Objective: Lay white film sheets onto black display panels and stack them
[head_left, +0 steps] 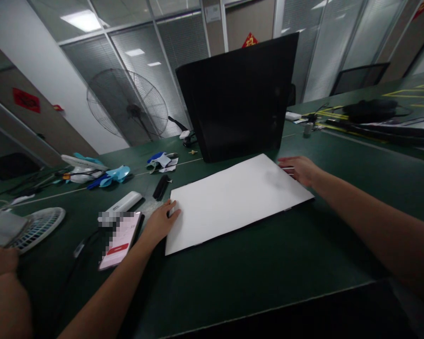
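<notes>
A large white sheet (233,200) lies flat on the dark green table (268,273), with a thin dark edge showing under it. My left hand (160,221) rests at the sheet's left edge, thumb on the white surface and fingers curled around the rim. My right hand (298,168) grips the far right corner, fingers bent over the edge. Both arms reach forward from the bottom of the view.
A black upright panel (236,94) stands just behind the sheet. A phone (122,240) with a lit screen, a white bar-shaped device (123,203) and a small white fan (28,228) lie at the left. Another person's hand (0,282) shows at the lower left. Cables and dark gear (374,117) lie far right.
</notes>
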The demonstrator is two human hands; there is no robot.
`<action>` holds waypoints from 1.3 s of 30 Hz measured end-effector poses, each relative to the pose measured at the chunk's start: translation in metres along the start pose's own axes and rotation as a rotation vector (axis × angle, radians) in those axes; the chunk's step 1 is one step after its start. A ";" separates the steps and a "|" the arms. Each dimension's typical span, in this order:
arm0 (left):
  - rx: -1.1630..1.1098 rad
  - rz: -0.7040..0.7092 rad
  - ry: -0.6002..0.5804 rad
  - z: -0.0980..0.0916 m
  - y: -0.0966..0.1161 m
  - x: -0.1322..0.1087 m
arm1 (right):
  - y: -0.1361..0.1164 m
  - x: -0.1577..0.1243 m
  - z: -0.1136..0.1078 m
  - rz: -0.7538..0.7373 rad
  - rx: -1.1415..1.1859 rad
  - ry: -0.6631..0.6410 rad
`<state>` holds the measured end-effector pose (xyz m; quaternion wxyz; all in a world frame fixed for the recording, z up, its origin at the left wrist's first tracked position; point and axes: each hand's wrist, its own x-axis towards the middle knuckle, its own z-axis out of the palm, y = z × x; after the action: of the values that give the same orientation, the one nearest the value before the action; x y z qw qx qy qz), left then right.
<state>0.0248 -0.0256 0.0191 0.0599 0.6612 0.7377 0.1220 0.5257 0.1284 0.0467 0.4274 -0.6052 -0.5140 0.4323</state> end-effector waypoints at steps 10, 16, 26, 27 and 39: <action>-0.045 -0.013 0.033 -0.002 -0.002 0.000 | -0.015 -0.006 -0.006 0.038 0.352 -0.039; -0.030 -0.002 0.086 -0.007 0.004 -0.005 | -0.014 -0.007 -0.001 0.091 0.260 0.015; -0.082 0.829 -0.215 -0.032 0.057 -0.050 | -0.015 -0.017 0.000 0.243 0.247 -0.071; -0.070 0.895 -0.171 -0.032 0.060 -0.052 | -0.016 -0.017 -0.001 0.247 0.243 -0.075; 0.123 1.134 0.445 -0.023 0.063 -0.053 | -0.018 -0.018 -0.010 0.232 0.189 -0.144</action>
<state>0.0862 -0.0746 0.0537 -0.2083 0.9118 0.2713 0.2273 0.5284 0.1120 0.0684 0.3915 -0.5851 -0.4269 0.5675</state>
